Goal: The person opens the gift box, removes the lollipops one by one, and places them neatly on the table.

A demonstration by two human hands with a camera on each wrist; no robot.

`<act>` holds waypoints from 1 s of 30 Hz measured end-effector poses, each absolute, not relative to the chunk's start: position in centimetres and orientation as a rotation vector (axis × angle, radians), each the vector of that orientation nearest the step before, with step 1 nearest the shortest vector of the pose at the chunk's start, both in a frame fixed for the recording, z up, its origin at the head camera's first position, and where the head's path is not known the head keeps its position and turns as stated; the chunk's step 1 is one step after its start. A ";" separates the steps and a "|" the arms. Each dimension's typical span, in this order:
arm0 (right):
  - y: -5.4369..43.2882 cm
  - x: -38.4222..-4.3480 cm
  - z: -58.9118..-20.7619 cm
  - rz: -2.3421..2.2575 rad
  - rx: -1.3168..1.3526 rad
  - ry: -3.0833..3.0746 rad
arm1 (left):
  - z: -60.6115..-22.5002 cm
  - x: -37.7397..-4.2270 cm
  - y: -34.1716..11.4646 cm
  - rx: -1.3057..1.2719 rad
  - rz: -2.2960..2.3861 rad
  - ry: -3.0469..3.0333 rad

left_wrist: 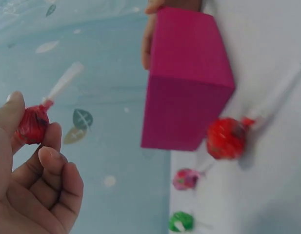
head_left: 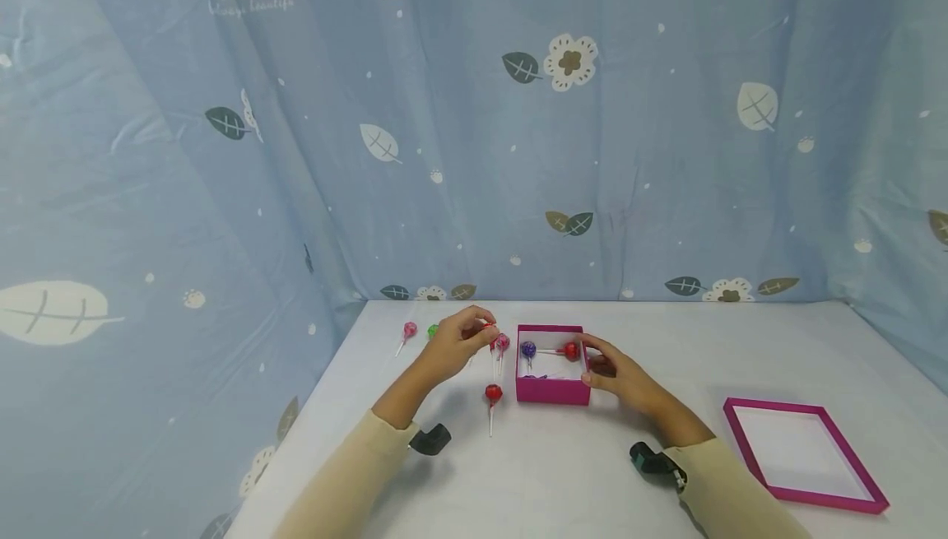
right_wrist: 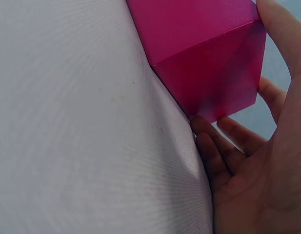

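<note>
A red lollipop (left_wrist: 33, 125) is held up above the table (head_left: 563, 473) by the left hand (head_left: 461, 343), which pinches its wrapped candy end between thumb and fingers; its white stick points away from the palm. Just to the right is a small magenta box (head_left: 553, 392), open at the top and white inside. The right hand (head_left: 620, 374) is curled around the box's right side, with the thumb at the near corner and fingers at the far one. Inside the box, a purple lollipop (head_left: 528, 349) lies on the left and a second red lollipop (head_left: 571, 350) on the right, its stick pointing left; something purple by the near wall is mostly hidden. On the white tabletop, another red lollipop (head_left: 493, 393) lies near the box's front left corner, stick toward the person. A pink lollipop (head_left: 503, 341) is just left of the box. Farther left are a green lollipop (head_left: 433, 331), partly covered by the hand, and another pink one. Well to the right lies a magenta-rimmed lid (head_left: 829, 499), hollow side up. Behind hangs a blue curtain (head_left: 459, 193) printed with leaves and flowers.
</note>
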State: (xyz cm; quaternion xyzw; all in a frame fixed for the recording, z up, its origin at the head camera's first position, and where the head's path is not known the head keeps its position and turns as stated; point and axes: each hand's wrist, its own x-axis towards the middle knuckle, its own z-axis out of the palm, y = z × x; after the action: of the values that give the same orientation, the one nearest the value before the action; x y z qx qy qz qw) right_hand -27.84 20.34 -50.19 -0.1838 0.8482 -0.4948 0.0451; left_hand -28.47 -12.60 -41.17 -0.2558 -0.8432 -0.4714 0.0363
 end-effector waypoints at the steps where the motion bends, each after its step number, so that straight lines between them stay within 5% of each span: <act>1: 20.4 -27.8 -50.2 -1.508 -0.566 2.594 | -41.4 -28.5 -12.9 -0.775 -1.440 -2.600; 12: 20.5 -27.8 -50.1 -1.519 -0.578 2.579 | -43.4 -28.2 -15.5 -0.541 -1.406 -2.763; 30: 20.5 -28.0 -50.0 -1.514 -0.581 2.588 | -45.2 -28.5 -17.9 -0.545 -1.185 -2.994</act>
State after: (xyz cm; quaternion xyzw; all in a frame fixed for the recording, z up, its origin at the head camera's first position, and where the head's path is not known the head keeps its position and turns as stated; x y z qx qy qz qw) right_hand -27.99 20.48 -50.02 -0.1902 0.8466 -0.4952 0.0439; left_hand -28.45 -17.88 -45.20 -0.1666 -0.9151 -0.3620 -0.0620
